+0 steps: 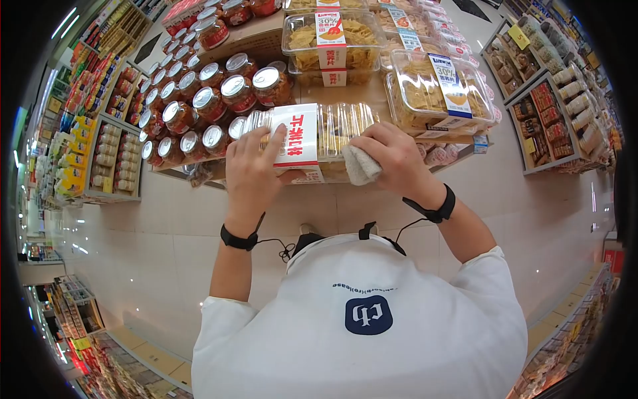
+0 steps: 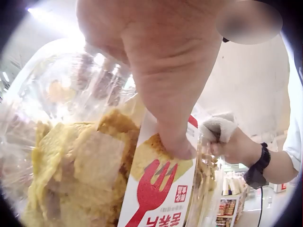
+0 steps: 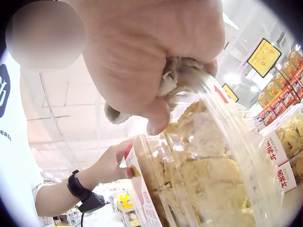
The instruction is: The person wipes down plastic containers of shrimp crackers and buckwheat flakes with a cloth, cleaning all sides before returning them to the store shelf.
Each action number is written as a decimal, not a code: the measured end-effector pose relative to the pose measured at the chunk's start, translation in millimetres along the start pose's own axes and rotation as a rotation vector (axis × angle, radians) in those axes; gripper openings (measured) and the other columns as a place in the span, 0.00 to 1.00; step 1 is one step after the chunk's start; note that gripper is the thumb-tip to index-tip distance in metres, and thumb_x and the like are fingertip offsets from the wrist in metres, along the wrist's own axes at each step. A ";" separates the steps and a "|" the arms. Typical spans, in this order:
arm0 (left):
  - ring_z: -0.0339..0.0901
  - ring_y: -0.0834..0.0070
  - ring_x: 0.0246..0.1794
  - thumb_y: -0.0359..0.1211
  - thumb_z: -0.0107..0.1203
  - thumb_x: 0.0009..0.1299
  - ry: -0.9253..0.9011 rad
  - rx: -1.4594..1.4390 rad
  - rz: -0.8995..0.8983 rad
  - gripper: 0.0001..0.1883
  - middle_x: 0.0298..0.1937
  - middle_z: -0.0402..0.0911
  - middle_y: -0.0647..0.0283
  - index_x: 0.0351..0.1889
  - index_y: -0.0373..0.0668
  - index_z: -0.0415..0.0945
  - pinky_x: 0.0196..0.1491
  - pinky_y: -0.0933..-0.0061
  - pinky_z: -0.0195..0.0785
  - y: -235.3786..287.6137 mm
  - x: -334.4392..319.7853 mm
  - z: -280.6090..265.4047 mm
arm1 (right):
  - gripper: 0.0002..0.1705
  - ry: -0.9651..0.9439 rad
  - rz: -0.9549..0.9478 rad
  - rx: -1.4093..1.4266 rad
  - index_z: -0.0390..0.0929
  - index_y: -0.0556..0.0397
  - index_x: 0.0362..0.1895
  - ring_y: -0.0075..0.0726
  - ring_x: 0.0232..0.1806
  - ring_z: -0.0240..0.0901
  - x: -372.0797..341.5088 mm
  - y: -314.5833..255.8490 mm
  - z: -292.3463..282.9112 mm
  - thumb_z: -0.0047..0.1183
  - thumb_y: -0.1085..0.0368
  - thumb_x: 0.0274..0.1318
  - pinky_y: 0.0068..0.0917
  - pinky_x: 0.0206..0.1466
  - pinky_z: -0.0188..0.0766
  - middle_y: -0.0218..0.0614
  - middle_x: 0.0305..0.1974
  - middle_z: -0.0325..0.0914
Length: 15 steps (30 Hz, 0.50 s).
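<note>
A clear plastic box of yellow chips [image 1: 342, 126] [image 2: 80, 165] [image 3: 208, 165], wrapped with a white and red label [image 1: 299, 133], is held tilted at the display's front edge. My left hand [image 1: 256, 169] [image 2: 165, 61] [image 3: 109, 165] grips its left end, fingers over the top and thumb against the label's near side. At the other end, my right hand [image 1: 399, 163] [image 2: 239, 149] [image 3: 137, 42] pinches a pale grey cloth [image 1: 361, 166] [image 2: 220, 128] [image 3: 170, 82] against the box rim. Part of the cloth is hidden under the palm.
Rows of lidded jars [image 1: 209, 103] stand left of the box. Stacked chip boxes [image 1: 332, 43] are behind it, with another box [image 1: 438, 93] at the right. Shelves of goods [image 1: 119, 156] stand to the left and more [image 1: 551, 120] to the right across the tiled floor.
</note>
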<state>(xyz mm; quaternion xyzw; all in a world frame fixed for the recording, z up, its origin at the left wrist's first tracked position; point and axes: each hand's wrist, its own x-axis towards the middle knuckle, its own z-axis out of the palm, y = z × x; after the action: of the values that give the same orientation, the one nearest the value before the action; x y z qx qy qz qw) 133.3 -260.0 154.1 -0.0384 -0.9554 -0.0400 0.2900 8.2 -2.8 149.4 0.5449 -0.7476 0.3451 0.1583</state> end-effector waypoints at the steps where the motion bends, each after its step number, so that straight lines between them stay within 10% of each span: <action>1: 0.74 0.63 0.48 0.52 0.77 0.44 0.005 0.001 -0.012 0.42 0.46 0.78 0.63 0.59 0.46 0.80 0.55 0.56 0.65 -2.1 -1.4 -2.8 | 0.28 -0.006 0.000 0.004 0.80 0.51 0.47 0.48 0.40 0.76 0.7 -0.9 -0.7 0.67 0.74 0.34 0.40 0.42 0.74 0.37 0.38 0.77; 5: 0.71 0.68 0.33 0.54 0.75 0.45 0.117 0.030 0.134 0.40 0.30 0.70 0.68 0.54 0.41 0.82 0.45 0.61 0.67 -21.0 -13.3 1.0 | 0.29 0.006 -0.011 -0.008 0.80 0.50 0.47 0.47 0.40 0.76 2.7 -0.7 -5.7 0.68 0.74 0.33 0.40 0.41 0.74 0.36 0.38 0.77; 15: 0.66 0.77 0.24 0.41 0.65 0.63 0.189 0.087 0.290 0.24 0.26 0.62 0.69 0.54 0.39 0.83 0.27 0.72 0.60 -23.3 -13.9 -3.3 | 0.32 -0.255 0.088 0.278 0.81 0.49 0.53 0.52 0.56 0.71 25.0 -7.5 -30.4 0.66 0.75 0.35 0.42 0.58 0.71 0.42 0.50 0.74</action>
<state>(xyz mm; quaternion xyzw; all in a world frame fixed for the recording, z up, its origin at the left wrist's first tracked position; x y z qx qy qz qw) 144.4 -284.2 147.8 -0.1591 -0.9093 0.0401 0.3824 2.0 -0.8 188.9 0.5677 -0.7298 0.3798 -0.0297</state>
